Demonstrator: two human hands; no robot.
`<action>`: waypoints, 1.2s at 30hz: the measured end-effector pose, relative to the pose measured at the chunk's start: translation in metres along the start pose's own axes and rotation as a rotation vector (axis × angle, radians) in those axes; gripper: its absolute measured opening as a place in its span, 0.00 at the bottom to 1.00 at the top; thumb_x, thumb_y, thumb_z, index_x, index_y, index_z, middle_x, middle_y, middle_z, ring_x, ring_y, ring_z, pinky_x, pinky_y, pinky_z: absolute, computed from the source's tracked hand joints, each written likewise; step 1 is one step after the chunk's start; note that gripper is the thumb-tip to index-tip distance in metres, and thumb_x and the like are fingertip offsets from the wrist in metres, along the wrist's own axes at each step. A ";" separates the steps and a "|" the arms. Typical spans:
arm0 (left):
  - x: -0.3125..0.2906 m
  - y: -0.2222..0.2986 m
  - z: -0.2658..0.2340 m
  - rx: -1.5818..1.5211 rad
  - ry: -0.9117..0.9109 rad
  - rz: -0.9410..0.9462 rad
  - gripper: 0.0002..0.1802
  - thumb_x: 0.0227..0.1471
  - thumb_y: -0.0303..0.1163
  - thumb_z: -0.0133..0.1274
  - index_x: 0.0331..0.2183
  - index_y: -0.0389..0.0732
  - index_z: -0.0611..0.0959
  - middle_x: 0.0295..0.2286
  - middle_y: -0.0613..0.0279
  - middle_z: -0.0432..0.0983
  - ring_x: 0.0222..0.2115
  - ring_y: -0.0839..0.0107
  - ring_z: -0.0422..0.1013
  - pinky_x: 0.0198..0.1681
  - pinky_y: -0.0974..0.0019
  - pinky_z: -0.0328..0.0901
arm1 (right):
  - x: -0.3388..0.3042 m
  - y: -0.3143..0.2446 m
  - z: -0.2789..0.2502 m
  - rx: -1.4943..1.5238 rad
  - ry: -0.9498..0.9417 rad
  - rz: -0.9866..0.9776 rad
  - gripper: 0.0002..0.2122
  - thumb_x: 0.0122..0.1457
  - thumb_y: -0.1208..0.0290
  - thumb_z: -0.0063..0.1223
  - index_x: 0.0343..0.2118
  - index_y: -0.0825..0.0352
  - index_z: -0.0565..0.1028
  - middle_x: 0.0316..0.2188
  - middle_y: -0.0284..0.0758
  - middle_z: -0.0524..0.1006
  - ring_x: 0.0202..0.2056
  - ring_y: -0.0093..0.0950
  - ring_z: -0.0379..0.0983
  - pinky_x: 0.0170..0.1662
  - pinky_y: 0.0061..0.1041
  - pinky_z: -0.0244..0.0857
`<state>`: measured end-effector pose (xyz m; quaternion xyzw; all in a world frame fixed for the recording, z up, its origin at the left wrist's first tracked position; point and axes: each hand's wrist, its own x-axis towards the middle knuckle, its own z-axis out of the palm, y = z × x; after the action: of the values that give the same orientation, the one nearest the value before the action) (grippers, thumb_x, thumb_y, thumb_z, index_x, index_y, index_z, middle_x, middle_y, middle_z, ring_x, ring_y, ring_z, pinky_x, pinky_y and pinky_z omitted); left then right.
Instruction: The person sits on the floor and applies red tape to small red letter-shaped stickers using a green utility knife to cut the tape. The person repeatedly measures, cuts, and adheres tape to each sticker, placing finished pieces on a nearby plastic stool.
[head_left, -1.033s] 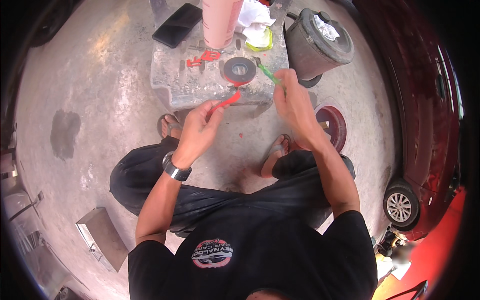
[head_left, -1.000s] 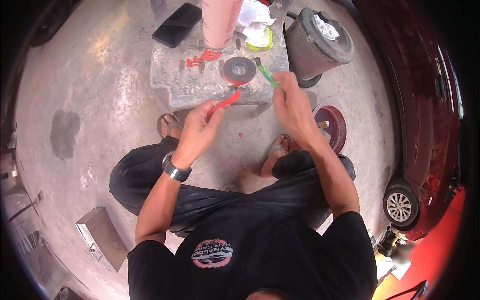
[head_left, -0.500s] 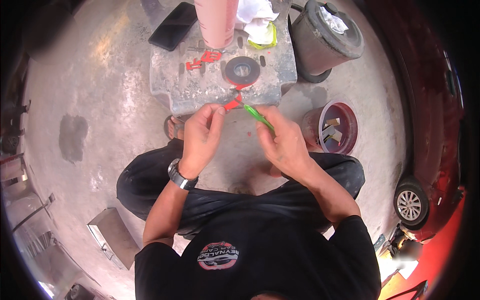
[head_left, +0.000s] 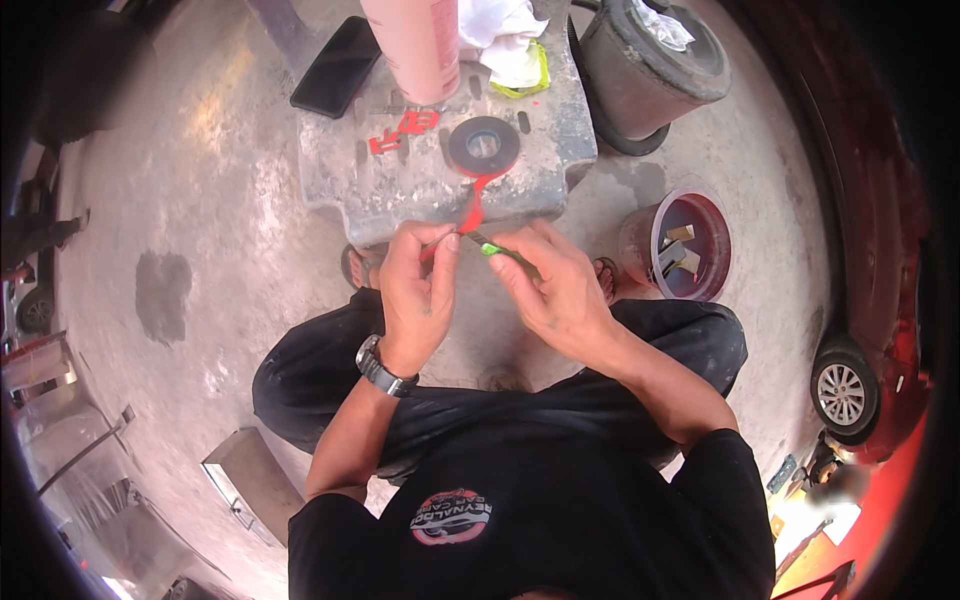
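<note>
My left hand [head_left: 420,285] pinches the free end of a red-backed strip of tape [head_left: 474,208]. The strip runs, slightly twisted, from a dark tape roll [head_left: 484,146] lying flat on a worn grey stool [head_left: 350,190]. In my right hand [head_left: 555,285] is a green-handled cutter knife [head_left: 490,249], mostly covered by the fingers. Its blade meets the tape by my left fingertips; whether it has cut through I cannot tell. Left of the roll lie small red cut-out pieces [head_left: 418,122].
Behind the roll stand a pink cup [head_left: 415,50], a black phone [head_left: 337,67] and white cloth [head_left: 505,40]. A grey lidded bucket [head_left: 650,80] is right of the stool. Nearer sits a maroon bucket [head_left: 640,240] with scraps inside. A dark red car [head_left: 875,280] stands far right.
Both hands have come nearer to my body and closer together. The tape between roll and left hand looks longer and less folded. My right fingers now cover more of the knife's green handle.
</note>
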<state>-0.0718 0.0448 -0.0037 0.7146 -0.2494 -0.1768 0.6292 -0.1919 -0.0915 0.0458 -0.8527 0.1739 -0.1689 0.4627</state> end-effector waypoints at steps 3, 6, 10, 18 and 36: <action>0.000 0.003 -0.001 0.222 0.049 0.271 0.08 0.55 0.21 0.62 0.38 0.36 0.82 0.33 0.57 0.79 0.30 0.69 0.76 0.32 0.67 0.70 | -0.004 -0.001 -0.002 -0.056 -0.009 0.007 0.09 0.63 0.77 0.56 0.46 0.67 0.76 0.32 0.45 0.77 0.30 0.45 0.76 0.33 0.38 0.68; 0.000 0.002 -0.001 0.302 0.095 0.395 0.10 0.50 0.18 0.65 0.36 0.37 0.82 0.34 0.56 0.80 0.30 0.65 0.77 0.33 0.66 0.71 | -0.008 0.001 0.002 -0.078 -0.001 0.013 0.10 0.62 0.78 0.56 0.47 0.69 0.75 0.34 0.46 0.78 0.32 0.45 0.77 0.35 0.36 0.69; -0.001 0.001 -0.003 0.328 0.070 0.500 0.10 0.53 0.16 0.63 0.36 0.35 0.80 0.38 0.54 0.79 0.34 0.71 0.75 0.34 0.70 0.70 | -0.009 0.004 0.005 -0.081 0.067 -0.030 0.07 0.63 0.76 0.55 0.44 0.67 0.74 0.33 0.45 0.78 0.30 0.49 0.77 0.30 0.43 0.68; -0.005 -0.012 0.008 0.088 0.129 0.481 0.14 0.48 0.15 0.67 0.33 0.39 0.79 0.39 0.52 0.80 0.37 0.65 0.80 0.40 0.68 0.75 | -0.008 0.006 0.009 0.323 -0.075 0.169 0.14 0.66 0.77 0.51 0.54 0.73 0.74 0.32 0.39 0.77 0.30 0.27 0.75 0.33 0.27 0.69; -0.006 -0.008 0.011 -0.532 -0.058 -0.093 0.05 0.59 0.19 0.59 0.35 0.35 0.78 0.46 0.51 0.79 0.43 0.70 0.78 0.47 0.66 0.74 | -0.008 0.021 0.014 0.322 -0.013 0.032 0.19 0.66 0.78 0.50 0.59 0.71 0.73 0.43 0.50 0.81 0.40 0.36 0.82 0.43 0.31 0.73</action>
<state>-0.0821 0.0398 -0.0137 0.5296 -0.1791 -0.2851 0.7785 -0.1954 -0.0881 0.0198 -0.7656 0.1553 -0.1815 0.5973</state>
